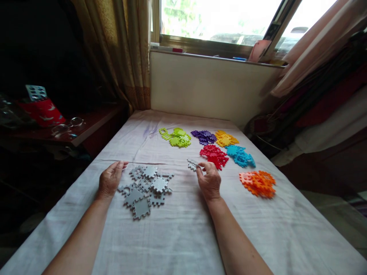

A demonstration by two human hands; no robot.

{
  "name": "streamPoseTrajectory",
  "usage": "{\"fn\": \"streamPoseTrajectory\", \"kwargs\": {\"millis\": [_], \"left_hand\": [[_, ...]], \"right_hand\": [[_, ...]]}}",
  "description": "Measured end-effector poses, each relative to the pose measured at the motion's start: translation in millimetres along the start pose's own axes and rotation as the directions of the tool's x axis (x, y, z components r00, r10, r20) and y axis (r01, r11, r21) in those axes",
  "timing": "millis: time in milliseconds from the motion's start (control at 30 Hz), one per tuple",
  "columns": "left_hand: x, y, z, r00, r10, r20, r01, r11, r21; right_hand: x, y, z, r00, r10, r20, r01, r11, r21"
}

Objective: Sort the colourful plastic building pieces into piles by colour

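Note:
My right hand (210, 180) pinches a small grey toothed piece (192, 165) between thumb and fingers, just left of the red pile (214, 156). My left hand (111, 179) rests at the left of a heap of grey interlocking pieces (142, 208), its fingers bent together and pointing right; whether anything is between them is hidden. Some grey pieces are solid squares, others have openings. Beyond the hands lie piles of lime green pieces (180, 138), purple pieces (204, 136) and yellow pieces (226, 138). Blue pieces (240, 156) and orange pieces (259, 184) lie farther right.
A pale wrinkled sheet (177, 244) covers the surface under the piles. At the left, a dark red table (94, 128) holds glasses (69, 126) and a red container (46, 112). A curtain (126, 57) hangs by the window; clothes hang at the right.

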State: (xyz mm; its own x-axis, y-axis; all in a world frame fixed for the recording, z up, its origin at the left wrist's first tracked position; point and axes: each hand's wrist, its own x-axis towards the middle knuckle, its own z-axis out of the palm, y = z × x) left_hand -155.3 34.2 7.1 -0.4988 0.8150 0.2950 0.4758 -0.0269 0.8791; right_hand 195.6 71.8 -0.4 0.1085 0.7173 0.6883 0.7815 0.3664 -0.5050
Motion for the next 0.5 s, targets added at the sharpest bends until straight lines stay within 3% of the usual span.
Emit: {"fn": "streamPoseTrajectory", "kwargs": {"millis": [133,233,400,500], "left_hand": [[-0.6,1.8,-0.6,1.000,0.006,0.005,-0.006,1.000,0.019],[-0.6,1.9,-1.0,1.000,0.004,0.009,-0.004,1.000,0.026],[0.1,-1.7,-0.9,1.000,-0.002,0.018,0.001,0.999,0.036],[0.8,-4.3,-0.6,1.000,0.006,0.020,-0.007,0.999,0.045]], "right_hand": [[2.6,15.2,2.9,0.996,0.075,0.048,-0.070,0.993,-0.092],[-1.1,16.3,5.5,0.989,0.035,0.147,-0.021,0.995,-0.097],[-1.5,10.0,10.5,0.980,0.016,0.197,0.015,0.988,-0.154],[-0.6,2.9,12.3,0.949,0.022,0.315,0.053,0.972,-0.229]]}}
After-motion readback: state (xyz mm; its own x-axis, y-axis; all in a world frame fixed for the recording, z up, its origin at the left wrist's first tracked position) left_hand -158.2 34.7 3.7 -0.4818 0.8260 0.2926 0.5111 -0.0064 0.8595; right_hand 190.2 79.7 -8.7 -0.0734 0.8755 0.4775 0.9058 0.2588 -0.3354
